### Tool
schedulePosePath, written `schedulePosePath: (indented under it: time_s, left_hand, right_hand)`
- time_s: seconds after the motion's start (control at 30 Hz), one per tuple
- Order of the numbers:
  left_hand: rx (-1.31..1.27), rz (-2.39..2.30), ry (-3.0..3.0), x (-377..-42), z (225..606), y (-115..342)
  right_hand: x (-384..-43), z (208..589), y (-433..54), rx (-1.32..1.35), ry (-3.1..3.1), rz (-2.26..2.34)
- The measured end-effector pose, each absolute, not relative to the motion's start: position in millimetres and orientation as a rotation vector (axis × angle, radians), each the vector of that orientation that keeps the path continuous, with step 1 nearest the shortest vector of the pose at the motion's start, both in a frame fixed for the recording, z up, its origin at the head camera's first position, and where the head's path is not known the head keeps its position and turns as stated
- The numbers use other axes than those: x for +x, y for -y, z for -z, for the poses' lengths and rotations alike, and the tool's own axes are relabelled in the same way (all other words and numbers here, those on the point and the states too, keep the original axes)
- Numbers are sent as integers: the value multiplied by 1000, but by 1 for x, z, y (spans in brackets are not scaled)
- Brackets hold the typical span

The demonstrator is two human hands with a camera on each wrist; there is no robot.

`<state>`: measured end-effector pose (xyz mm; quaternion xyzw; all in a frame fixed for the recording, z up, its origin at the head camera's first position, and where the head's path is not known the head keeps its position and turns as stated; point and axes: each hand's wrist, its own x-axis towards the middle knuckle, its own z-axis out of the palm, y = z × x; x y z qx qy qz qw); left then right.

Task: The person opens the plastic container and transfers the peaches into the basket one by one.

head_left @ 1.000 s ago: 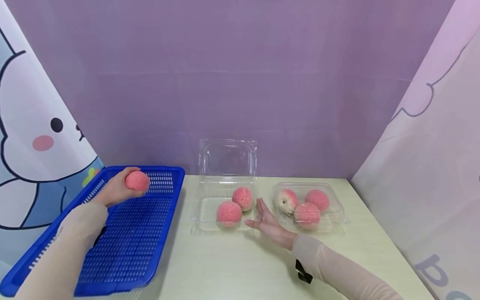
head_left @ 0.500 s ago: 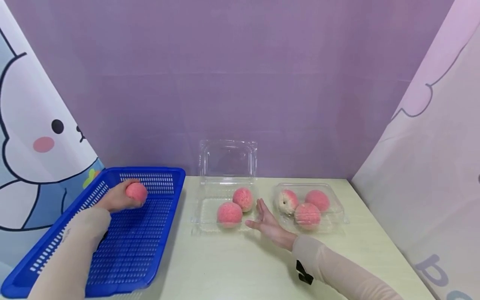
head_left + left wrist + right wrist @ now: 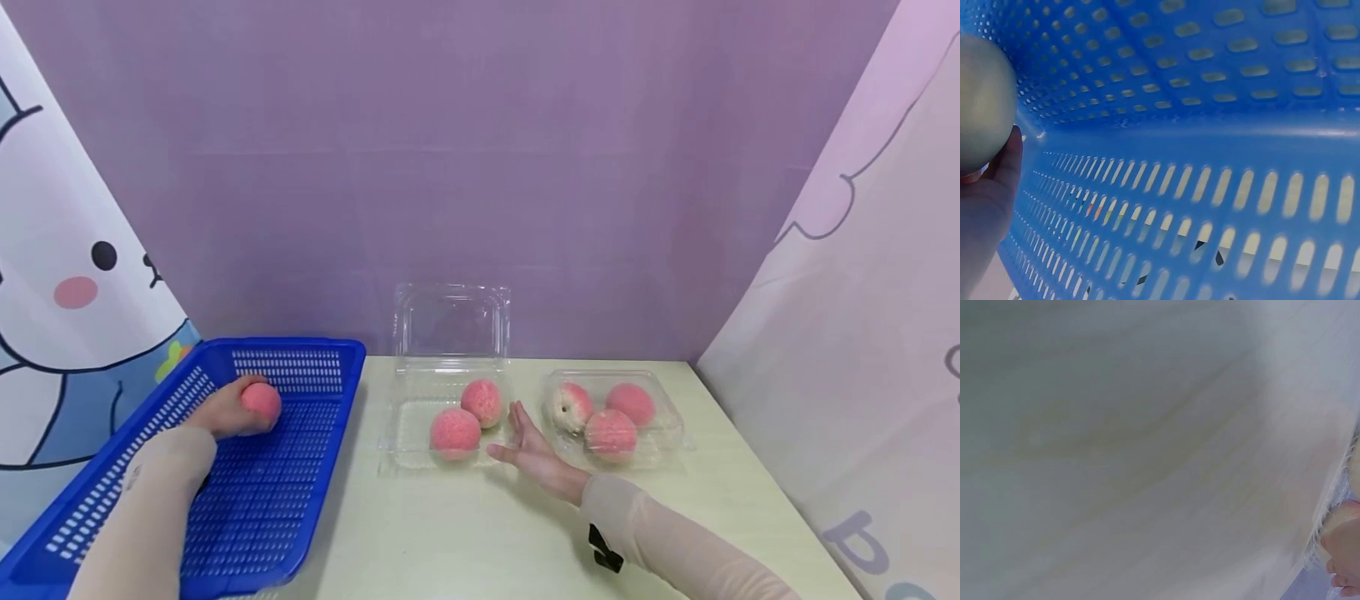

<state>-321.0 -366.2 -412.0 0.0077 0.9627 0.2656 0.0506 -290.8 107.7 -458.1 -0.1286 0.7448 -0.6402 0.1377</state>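
In the head view my left hand [image 3: 227,409] grips a pink toy-like peach [image 3: 262,403] inside the far part of the blue plastic basket [image 3: 255,500]. The left wrist view has the same peach [image 3: 984,103] at its left edge, the fingers curled round it and the slotted basket wall beyond. My right hand [image 3: 537,454] is held with fingers straight beside the right side of an open clear clamshell box [image 3: 416,450]. Two pink peaches, one in front [image 3: 455,433] and one behind [image 3: 482,403], sit in that box. Whether the right fingers touch the box is hard to tell.
A second clear clamshell box [image 3: 663,433], with its lid down, holds three peaches to the right of my right hand. The open box's lid [image 3: 452,325] stands up at the back. A purple cloth [image 3: 450,150] hangs behind the pale table [image 3: 420,533].
My left hand has lowered into the basket with the peach. The right hand stays in place, and the view has shifted slightly.
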Motion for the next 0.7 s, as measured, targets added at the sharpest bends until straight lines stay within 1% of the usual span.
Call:
schedulePosePath:
  time_s: [0.23, 0.4, 0.53, 0.7]
  left_hand:
    - [117, -761, -2964, -323, 416, 372]
    - [129, -641, -2988, -323, 415, 372]
    - [103, -546, -2989, -321, 410, 367]
    - [-2, -498, -2945, -318, 404, 360]
  right_hand:
    - [-290, 458, -108, -374, -2149, 1858]
    - [-291, 461, -108, -381, -2150, 1842]
    - [-291, 461, -109, -394, -2138, 1848]
    - [-291, 460, -109, -380, -2139, 1856]
